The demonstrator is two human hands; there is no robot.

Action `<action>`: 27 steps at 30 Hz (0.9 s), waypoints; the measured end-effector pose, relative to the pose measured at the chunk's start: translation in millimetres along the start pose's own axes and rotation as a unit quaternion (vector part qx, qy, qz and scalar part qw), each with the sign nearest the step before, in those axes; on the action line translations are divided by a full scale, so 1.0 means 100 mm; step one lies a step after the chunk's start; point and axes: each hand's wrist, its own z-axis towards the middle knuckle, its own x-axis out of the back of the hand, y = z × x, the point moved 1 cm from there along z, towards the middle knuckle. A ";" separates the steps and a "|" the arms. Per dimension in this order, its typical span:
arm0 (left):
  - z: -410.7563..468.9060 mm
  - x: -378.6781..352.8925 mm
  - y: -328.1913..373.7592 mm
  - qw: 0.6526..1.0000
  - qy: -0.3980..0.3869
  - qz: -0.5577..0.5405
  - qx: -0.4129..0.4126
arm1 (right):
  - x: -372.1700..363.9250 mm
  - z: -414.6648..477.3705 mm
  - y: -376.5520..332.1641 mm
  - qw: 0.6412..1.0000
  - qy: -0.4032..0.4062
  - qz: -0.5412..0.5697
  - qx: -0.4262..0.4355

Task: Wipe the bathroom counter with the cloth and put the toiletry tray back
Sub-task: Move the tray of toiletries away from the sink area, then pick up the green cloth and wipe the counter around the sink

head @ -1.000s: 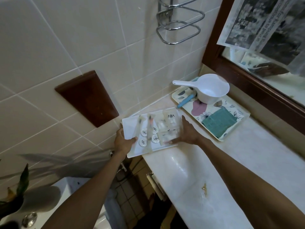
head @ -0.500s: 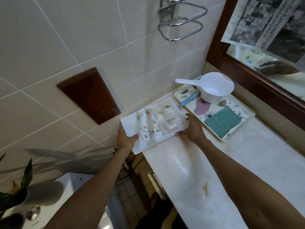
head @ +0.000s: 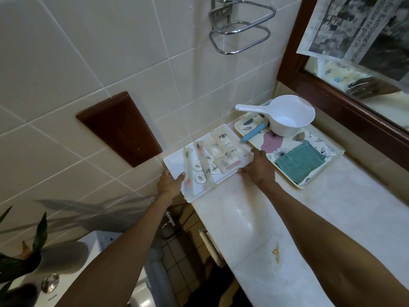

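Note:
A white toiletry tray (head: 174, 163) with wrapped toothbrushes, round caps and sachets sits at the far left end of the pale marble counter (head: 321, 218), against the tiled wall. Its left part overhangs the counter edge. My left hand (head: 170, 183) grips the tray's near left edge. My right hand (head: 257, 166) holds its right near edge. A folded teal cloth (head: 298, 163) lies on a floral tray (head: 285, 144) just to the right.
A white water scoop (head: 287, 116) and a blue-handled item (head: 253, 132) rest on the floral tray. A small yellowish stain (head: 275, 254) marks the counter's near part. A wood-framed mirror (head: 345, 107) lines the right, a chrome rack (head: 241, 25) hangs above, a toilet tank (head: 93, 273) and plant (head: 26, 251) stand below left.
Both hands have carried the toiletry tray away from me toward the wall and lower, to the counter's far left end beside the floral tray.

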 end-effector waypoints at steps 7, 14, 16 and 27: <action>-0.26 -0.09 0.42 0.978 0.123 0.116 -0.124 | 0.30 -0.16 0.12 1.000 0.009 -0.007 0.026; -0.76 -1.06 1.06 0.942 -0.005 0.068 -0.329 | 0.88 -0.33 0.82 0.990 0.124 0.070 -0.021; -0.85 -1.36 1.25 0.932 -0.047 0.076 -0.351 | 1.01 -0.37 1.03 0.984 0.143 0.084 -0.063; -0.60 -2.66 2.13 0.875 -0.204 0.231 -0.372 | 1.13 -0.29 1.71 0.959 0.101 0.143 -0.224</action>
